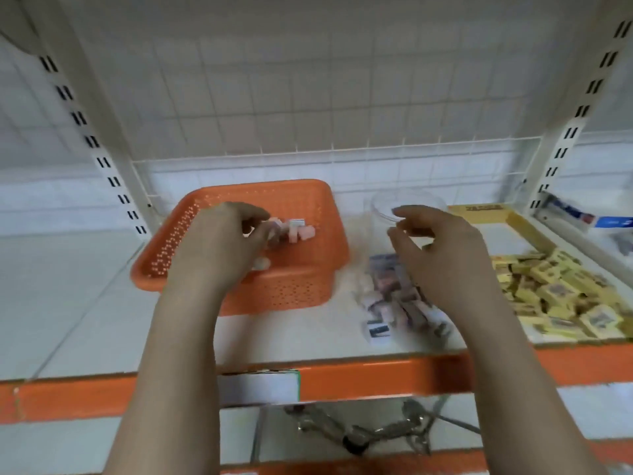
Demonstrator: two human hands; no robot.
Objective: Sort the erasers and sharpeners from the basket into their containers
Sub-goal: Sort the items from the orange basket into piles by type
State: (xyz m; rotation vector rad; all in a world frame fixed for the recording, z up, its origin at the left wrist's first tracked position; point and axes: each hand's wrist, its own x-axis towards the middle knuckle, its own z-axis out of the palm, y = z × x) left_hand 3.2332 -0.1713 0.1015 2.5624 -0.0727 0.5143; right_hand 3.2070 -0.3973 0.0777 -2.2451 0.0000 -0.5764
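**Left hand in the basket, right hand over the clear jar**

An orange basket (pixel 294 286) sits on a white shelf (pixel 85 303) with an orange front edge. The left hand (pixel 222 245) reaches into the basket, its fingers curled down toward a small cluster of pink and white pieces (pixel 294 229) lying near the basket's far side. The picture is blurred, so I cannot tell whether the fingertips pinch a piece or only touch the pile.

Just right of the basket stands a clear jar (pixel 404 207), its round mouth showing behind the right hand (pixel 445 255). That hand hovers over the jar with fingers loosely bent and spread, thumb apart from the fingers; nothing shows between them, and whether the fingertips touch the rim cannot be told. Through the jar's wall, low down, a heap of small wrapped pieces (pixel 394 296) in grey, pink and white can be seen.

To the right of the jar is a yellow box (pixel 524 228), open on top, holding many small yellow packets (pixel 561 299). Behind everything runs a white wire grid (pixel 308 125) between two slotted uprights. Below the shelf's front edge a white label (pixel 260 387) is fixed, and under it hangs a tangle of metal items (pixel 363 430), too blurred to name
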